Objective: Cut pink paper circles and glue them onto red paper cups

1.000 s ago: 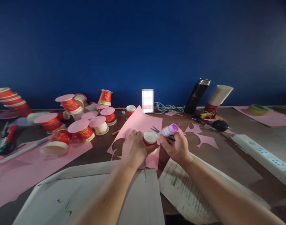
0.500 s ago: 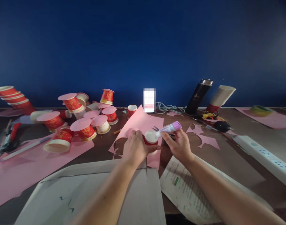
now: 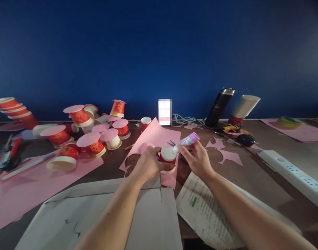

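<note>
My left hand [image 3: 150, 161] is wrapped round a red paper cup [image 3: 167, 159] that stands upside down, its white base facing up. In my right hand [image 3: 196, 156] is a purple-and-white glue stick [image 3: 187, 140], tilted so its tip meets the edge of the cup's base. Under the cup lies a cut pink sheet of paper [image 3: 161, 133]. Beside my left fingers is a pink paper disc [image 3: 146, 148]. Scissors [image 3: 171, 143] show partly behind the cup and glue stick.
Several red cups topped with pink discs [image 3: 95, 144] crowd the left. A stack of cups [image 3: 15, 111], pliers [image 3: 11, 152], a black flask [image 3: 220, 107], a power strip [image 3: 294, 173] and pink scraps [image 3: 230, 157] surround the work. Grey cardboard [image 3: 96, 215] lies in front.
My left fingers have shifted on the cup, showing more of its red side. The glue stick stays against the base, having moved only slightly. The whole view has drifted a little.
</note>
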Available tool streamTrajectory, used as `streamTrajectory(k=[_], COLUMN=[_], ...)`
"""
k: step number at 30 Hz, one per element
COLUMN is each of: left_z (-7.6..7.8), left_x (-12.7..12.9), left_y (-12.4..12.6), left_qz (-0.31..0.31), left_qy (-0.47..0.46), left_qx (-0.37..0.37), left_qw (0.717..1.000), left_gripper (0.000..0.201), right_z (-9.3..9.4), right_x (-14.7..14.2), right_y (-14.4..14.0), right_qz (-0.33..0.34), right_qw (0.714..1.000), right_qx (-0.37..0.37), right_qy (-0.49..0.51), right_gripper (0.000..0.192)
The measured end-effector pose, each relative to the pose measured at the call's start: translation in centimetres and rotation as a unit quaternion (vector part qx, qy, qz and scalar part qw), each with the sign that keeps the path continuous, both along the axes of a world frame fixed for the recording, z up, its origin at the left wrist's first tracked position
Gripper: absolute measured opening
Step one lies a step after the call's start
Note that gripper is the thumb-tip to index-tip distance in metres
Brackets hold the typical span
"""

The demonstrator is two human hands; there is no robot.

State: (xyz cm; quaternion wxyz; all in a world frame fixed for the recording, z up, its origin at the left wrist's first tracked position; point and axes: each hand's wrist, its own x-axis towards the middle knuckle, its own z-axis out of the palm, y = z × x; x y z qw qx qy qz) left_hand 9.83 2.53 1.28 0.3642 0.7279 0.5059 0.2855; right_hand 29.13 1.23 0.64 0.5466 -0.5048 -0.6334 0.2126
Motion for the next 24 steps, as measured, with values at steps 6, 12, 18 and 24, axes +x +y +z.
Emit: streamTrajectory(k=[6, 12, 18, 24], left_z=[0.7, 0.9, 0.2, -0.1], left_x=[0.5, 0.9, 1.2, 1.3], left_y=[-0.7, -1.0, -1.2, -1.5], left_qz=[0.050, 0.062, 0.105, 0.110], left_qy=[0.128, 0.169, 0.195, 0.231], left_qx=[0.062, 0.086, 0.133, 0.173], left_qw=[0.989, 0.980, 0.966, 0.951], left_gripper=[0.050, 0.050, 0.049, 0.047], right_z=[0.4, 0.0, -0.1, 0.5], right_x=[0.1, 0.3, 0.2, -0.3], right_y=[0.2, 0.2, -0.6, -1.0], right_qz=[-0.034, -0.061, 0.001, 0.028], right_qw=[0.999, 0.997, 0.999, 0.997], right_qx=[-0.011, -0.001, 0.051, 0.039], right_qy=[-0.036, -0.056, -0.002, -0.059], right_gripper=[0.024, 0.024, 0.022, 0.019])
